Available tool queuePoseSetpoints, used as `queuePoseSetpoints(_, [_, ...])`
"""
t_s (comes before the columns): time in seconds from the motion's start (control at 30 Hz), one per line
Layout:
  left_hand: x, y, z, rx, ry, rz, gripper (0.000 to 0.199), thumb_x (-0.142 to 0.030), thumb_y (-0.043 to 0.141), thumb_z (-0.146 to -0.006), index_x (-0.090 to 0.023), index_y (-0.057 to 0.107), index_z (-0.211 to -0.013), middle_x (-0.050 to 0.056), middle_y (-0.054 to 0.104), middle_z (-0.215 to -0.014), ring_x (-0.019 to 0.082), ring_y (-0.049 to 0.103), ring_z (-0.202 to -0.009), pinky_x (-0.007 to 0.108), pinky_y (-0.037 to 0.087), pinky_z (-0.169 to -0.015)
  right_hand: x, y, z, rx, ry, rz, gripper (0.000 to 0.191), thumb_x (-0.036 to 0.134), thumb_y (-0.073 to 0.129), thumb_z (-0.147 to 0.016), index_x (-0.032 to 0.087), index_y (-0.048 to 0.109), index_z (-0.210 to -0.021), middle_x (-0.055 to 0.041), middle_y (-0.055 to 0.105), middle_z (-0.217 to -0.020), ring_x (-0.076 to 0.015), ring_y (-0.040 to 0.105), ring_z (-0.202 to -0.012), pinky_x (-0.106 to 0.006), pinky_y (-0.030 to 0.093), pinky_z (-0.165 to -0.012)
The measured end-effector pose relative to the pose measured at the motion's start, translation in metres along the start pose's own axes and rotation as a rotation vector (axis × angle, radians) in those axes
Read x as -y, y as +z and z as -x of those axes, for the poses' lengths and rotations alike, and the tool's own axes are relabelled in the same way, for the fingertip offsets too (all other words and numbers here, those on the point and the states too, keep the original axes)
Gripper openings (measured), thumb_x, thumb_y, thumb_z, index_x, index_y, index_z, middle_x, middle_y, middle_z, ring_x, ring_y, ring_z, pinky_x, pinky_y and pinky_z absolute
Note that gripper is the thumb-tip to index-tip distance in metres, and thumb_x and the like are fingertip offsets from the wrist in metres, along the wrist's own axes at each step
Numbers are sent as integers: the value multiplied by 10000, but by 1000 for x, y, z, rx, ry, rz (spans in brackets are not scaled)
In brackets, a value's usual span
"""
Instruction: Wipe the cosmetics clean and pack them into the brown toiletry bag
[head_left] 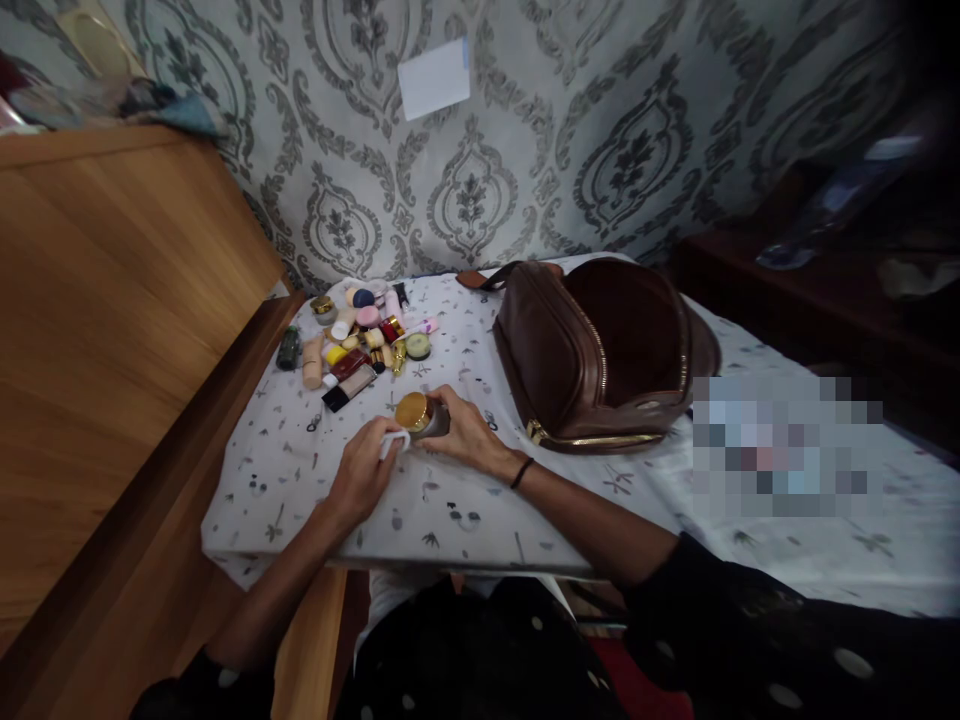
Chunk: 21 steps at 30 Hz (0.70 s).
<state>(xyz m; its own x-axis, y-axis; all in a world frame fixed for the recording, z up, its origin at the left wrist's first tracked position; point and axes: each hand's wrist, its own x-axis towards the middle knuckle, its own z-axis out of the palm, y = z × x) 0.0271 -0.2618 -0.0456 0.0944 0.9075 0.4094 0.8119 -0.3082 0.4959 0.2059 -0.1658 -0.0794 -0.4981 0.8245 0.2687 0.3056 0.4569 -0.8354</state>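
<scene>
My right hand [466, 432] is wrapped round a small jar [414, 413] with a gold lid, held tilted just above the table. My left hand [365, 468] pinches a piece of white tissue or cloth [395, 441] against the jar's near left side. Beyond my hands lies a loose group of cosmetics: a pink round container [367, 317], a beige tube [312, 362], a black-capped foundation bottle [350, 388], a green-topped round jar [418, 346] and several others. Right of my hands stands a brown leather bag [559, 345], its zipped top gaping.
The table [300, 520] wears a white patterned cloth. A wooden cabinet [112, 300] borders it on the left, and a patterned wall [517, 150] rises behind. To the right is a blurred-out patch [787, 450]; a clear bottle [832, 205] stands on dark furniture beyond.
</scene>
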Motion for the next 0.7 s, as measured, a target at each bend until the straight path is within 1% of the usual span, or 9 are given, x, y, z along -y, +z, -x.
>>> queuePoseSetpoints(0.13, [-6,6,0,-41,224,-69,163,-238,453,-996,-197,610,-976,61,662,-925,197,631,-903,323,518,-827,-3,2,1,-26,-53,0,522,258,786,-668,212,525,-1117,-41,662,-1063,-231,634,-996,-347,485,-861])
queuePoseSetpoints(0.2, [-9,8,-2,-65,283,-126,177,-213,458,-992,-191,632,-964,72,649,-938,200,617,-913,322,519,-811,-6,4,1,-32,-102,15,505,250,773,-686,216,529,-1126,-37,653,-1057,-226,629,-991,-347,488,-859])
queuePoseSetpoints(0.27, [-12,10,-4,-92,295,-170,176,-203,477,-982,-185,650,-958,82,631,-964,203,603,-923,310,517,-783,-9,6,1,-32,-157,46,502,255,769,-696,210,535,-1137,-46,640,-1054,-233,619,-989,-363,494,-860])
queuePoseSetpoints(0.4, [-22,9,-13,-103,245,-148,170,-225,494,-975,-188,658,-944,71,598,-957,196,588,-912,300,503,-785,-11,8,1,-27,-250,98,519,189,775,-686,183,545,-1150,-81,626,-1069,-261,593,-1021,-399,498,-878])
queuePoseSetpoints(0.53, [-28,3,-27,-106,112,-46,145,-230,506,-950,-193,640,-912,43,580,-897,190,590,-867,302,478,-790,-9,8,3,4,-360,114,484,172,772,-728,177,543,-1155,-106,626,-1104,-280,569,-1076,-419,499,-896])
queuePoseSetpoints(0.6, [-25,0,-37,-101,42,31,117,-228,524,-921,-189,628,-886,32,590,-870,189,593,-848,298,462,-773,-8,7,4,28,-391,113,469,183,768,-747,179,544,-1159,-113,623,-1123,-290,560,-1101,-433,499,-905])
queuePoseSetpoints(0.7, [-10,-1,-50,-106,-46,205,97,-235,540,-877,-182,620,-888,27,636,-876,187,604,-846,290,456,-772,-9,6,4,44,-404,83,533,177,770,-744,186,532,-1221,-120,612,-1197,-293,556,-1146,-445,489,-947])
